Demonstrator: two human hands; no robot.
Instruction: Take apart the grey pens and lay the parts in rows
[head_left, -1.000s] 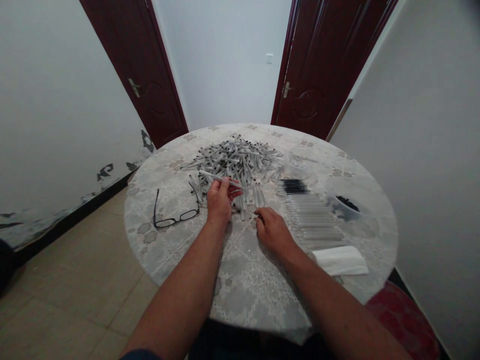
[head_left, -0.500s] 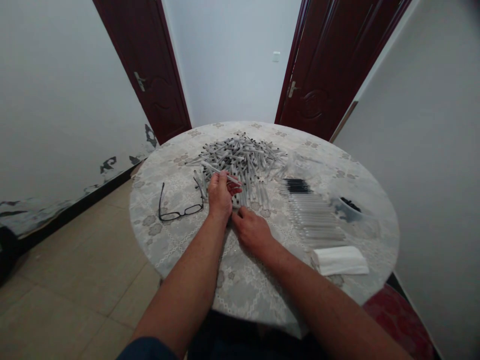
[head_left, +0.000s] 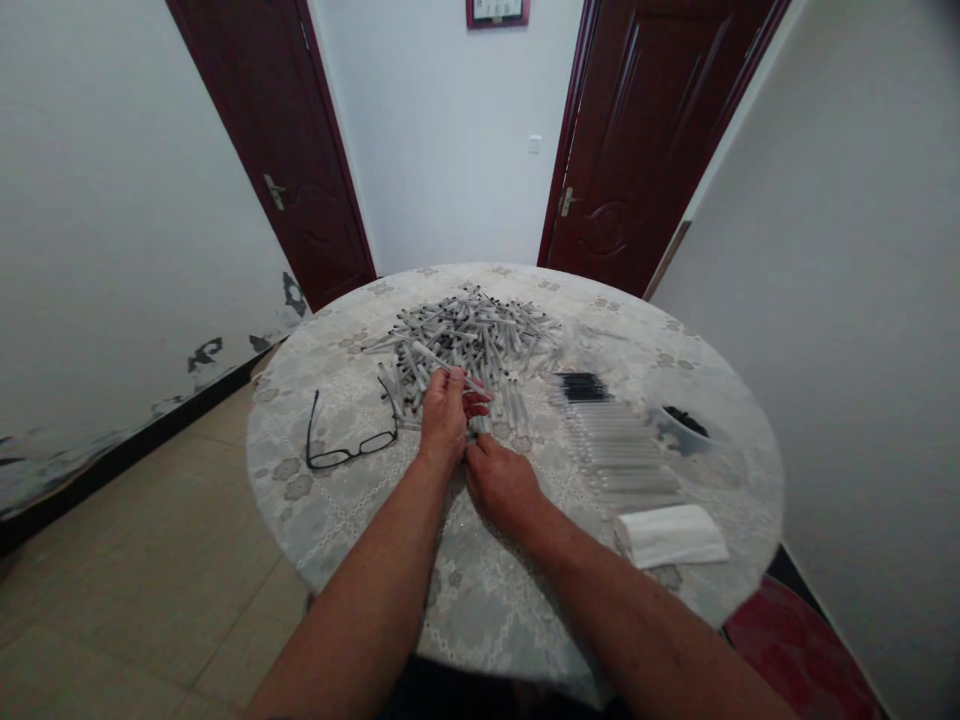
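Observation:
In my left hand (head_left: 444, 412) is a slim whitish pen (head_left: 429, 352), pinched at a slant between thumb and fingers. My right hand (head_left: 502, 476) lies low at the tabletop, just nearer to me than the left. Its fingers are curled together, and whatever they hold is hidden. Beyond both hands rises a loose heap of pens (head_left: 480, 325), pale barrels with dark ends. Some of them lie side by side close to my left fingers. To the right, a row of clear tubes (head_left: 619, 440) lies in order beside a bunch of black-ended ones (head_left: 581, 387).
Glasses (head_left: 352, 455) lie left of my hands. On the right are a clear container with small black pieces (head_left: 684, 420), a folded white cloth or tissue (head_left: 675, 535) and a plastic bag (head_left: 592, 340). A patterned cloth covers the round table (head_left: 480, 610).
The camera has tilted up a little, so a framed item on the far wall now shows. Both hands keep nearly the same place and grip; the pen in the left has shifted slightly.

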